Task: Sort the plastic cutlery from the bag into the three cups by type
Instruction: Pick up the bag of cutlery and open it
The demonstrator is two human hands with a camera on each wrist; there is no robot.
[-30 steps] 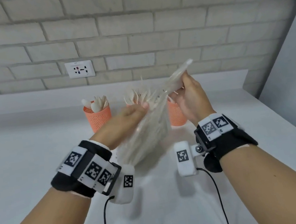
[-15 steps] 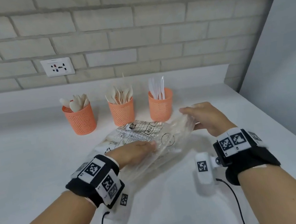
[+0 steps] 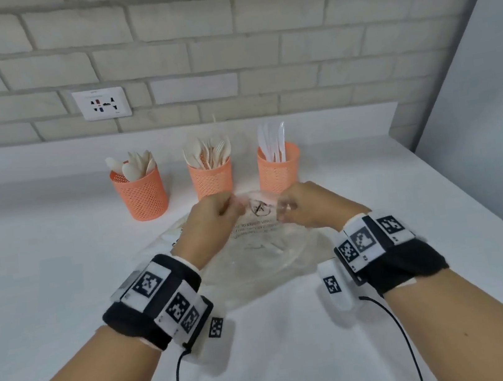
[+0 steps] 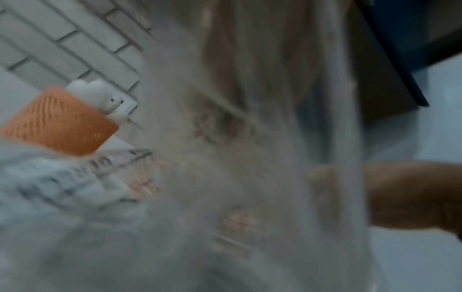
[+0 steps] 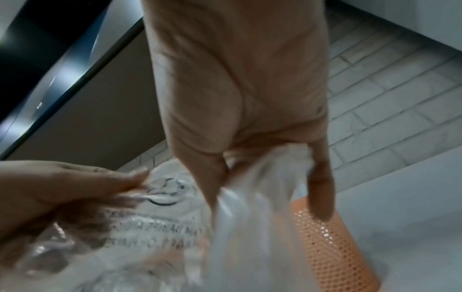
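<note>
Now both hands, the left hand [image 3: 212, 219] and the right hand [image 3: 307, 204], have moved to the far edge of the clear bag [image 3: 253, 255], pinching it; half a second ago they lay flat on the bag, which is spread on the counter [image 3: 46, 286] before the three cups [image 3: 211, 178].

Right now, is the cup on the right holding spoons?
No. The right cup holds clear knives; the spoons stand in the left cup.
</note>
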